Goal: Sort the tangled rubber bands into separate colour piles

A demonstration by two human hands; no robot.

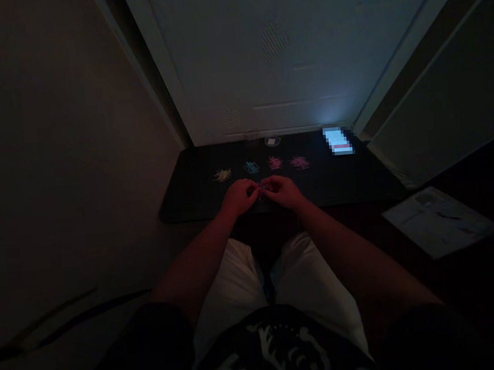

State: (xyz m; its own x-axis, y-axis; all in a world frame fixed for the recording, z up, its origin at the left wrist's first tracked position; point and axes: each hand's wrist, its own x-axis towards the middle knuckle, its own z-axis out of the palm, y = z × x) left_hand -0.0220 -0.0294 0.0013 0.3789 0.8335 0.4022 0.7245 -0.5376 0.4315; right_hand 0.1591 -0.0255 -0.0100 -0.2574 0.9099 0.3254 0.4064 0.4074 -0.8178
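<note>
In the dim light, my left hand point(240, 197) and my right hand point(286, 191) meet at the front of the dark table. The fingertips of both come together over a small pile of purple, thin stick-like pieces point(261, 188), which they partly cover. Each hand is closed in a pinch; what lies between the fingertips is too small and dark to make out. Beyond the hands lie loose piles of similar thin pieces: a yellowish pile point(222, 175), a blue pile point(251, 167), a pink pile point(275, 163) and a pinkish-purple pile point(299, 162).
A small clear round container point(272, 141) with a white label sits at the back of the black table point(336, 186). A lit phone point(338, 141) stands at the back right. Behind is a white panel point(304, 43); a pale sheet point(440, 221) lies lower right.
</note>
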